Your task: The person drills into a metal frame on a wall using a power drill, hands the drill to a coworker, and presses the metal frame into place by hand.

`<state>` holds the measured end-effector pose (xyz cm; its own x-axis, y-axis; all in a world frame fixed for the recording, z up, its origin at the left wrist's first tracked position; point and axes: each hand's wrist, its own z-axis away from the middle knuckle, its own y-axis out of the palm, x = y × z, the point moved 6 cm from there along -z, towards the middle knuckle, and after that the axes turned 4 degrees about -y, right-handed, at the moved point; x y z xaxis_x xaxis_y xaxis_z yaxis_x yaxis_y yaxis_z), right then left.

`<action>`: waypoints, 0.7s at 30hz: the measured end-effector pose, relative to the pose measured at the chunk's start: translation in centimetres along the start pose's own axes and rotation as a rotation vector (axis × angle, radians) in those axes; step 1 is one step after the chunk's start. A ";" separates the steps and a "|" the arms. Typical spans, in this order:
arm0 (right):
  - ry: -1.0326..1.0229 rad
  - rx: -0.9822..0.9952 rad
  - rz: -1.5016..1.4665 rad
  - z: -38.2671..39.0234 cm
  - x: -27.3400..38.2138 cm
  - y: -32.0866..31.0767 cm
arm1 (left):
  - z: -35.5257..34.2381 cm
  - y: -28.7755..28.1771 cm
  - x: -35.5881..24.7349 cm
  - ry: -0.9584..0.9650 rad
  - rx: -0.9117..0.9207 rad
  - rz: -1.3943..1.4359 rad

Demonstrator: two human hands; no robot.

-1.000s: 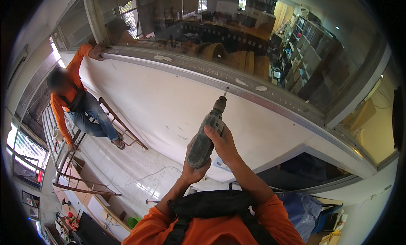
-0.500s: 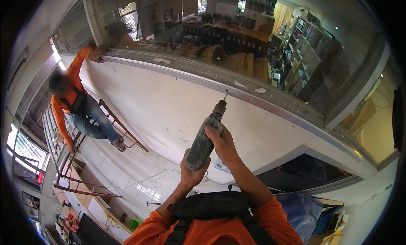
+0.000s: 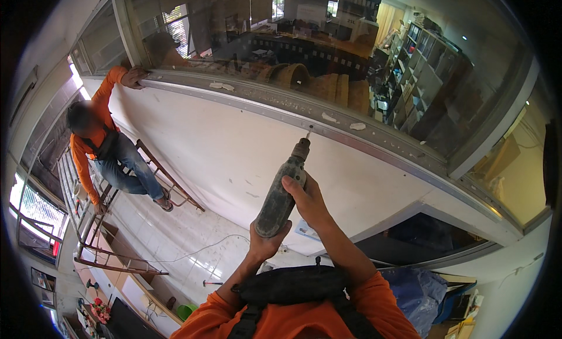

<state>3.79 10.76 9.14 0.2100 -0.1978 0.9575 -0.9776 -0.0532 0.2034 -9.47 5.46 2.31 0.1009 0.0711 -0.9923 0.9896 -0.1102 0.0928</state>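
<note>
Clock directions are taken from the drill as the dial's centre. At ten o'clock, on the far left, a co-worker (image 3: pixel 114 140) in an orange top sits with one hand on the window rail (image 3: pixel 374 137) and the other lowered to a metal scaffold (image 3: pixel 120 266), which reaches down toward nine and eight o'clock. Nearer, at seven o'clock, the person's left hand (image 3: pixel 266 242) cups the rear of the drill (image 3: pixel 278 195), thumb side and fingertips showing round its rounded end; how its remaining fingers lie, and the drill's handle, are concealed beneath the body. The drill stands in front of the person, between both hands, its long axis running from seven toward one o'clock, away from the chest. The governing relation is the line of this axis to the rail: the slender bit (image 3: pixel 309 134) ends at the rail's lower face, beside or over a dark hole (image 3: pixel 311 126), and whether it has entered cannot be made out. At three o'clock the right hand (image 3: pixel 309 201), the nearer of the two to the bit, clasps the body's side, its thumb laid along the top and its fingers mostly hidden underneath. Farther right, at four o'clock, a blue sheet (image 3: pixel 413 295) is partly cut off by the person's sleeve.
</note>
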 end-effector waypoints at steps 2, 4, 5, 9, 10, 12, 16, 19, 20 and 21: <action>0.003 0.007 -0.020 -0.1 0.0 0.1 | 0.1 0.2 -0.4 0.008 -0.014 0.007; 0.007 0.004 0.004 -0.1 0.1 0.0 | 0.3 0.4 -0.5 -0.021 0.006 -0.006; 0.006 0.005 0.004 0.0 0.2 0.1 | 0.3 0.4 -0.5 -0.021 0.005 -0.006; 0.039 -0.013 -0.009 0.2 0.4 0.3 | 0.4 0.3 -0.9 0.009 0.005 -0.020; 0.050 -0.017 0.001 0.2 0.4 0.2 | 0.4 0.3 -1.0 0.005 0.009 -0.031; 0.042 -0.015 0.003 0.3 0.4 0.2 | 0.3 0.3 -1.0 0.043 0.010 -0.045; 0.029 -0.002 -0.014 0.2 0.4 0.3 | 0.2 0.0 -0.7 0.005 0.043 -0.060; 0.025 -0.013 -0.002 0.2 0.2 0.3 | 0.1 -0.1 -1.0 0.047 0.038 -0.081; 0.024 -0.013 -0.002 0.2 0.3 0.3 | 0.1 -0.1 -1.2 0.048 0.038 -0.081; 0.038 -0.019 -0.021 0.2 0.4 0.4 | 0.1 -0.1 -1.5 0.040 0.046 -0.095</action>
<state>3.49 10.43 9.56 0.2299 -0.1596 0.9600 -0.9732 -0.0386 0.2267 -9.76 5.28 3.73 0.0117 0.1231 -0.9923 0.9892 -0.1464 -0.0065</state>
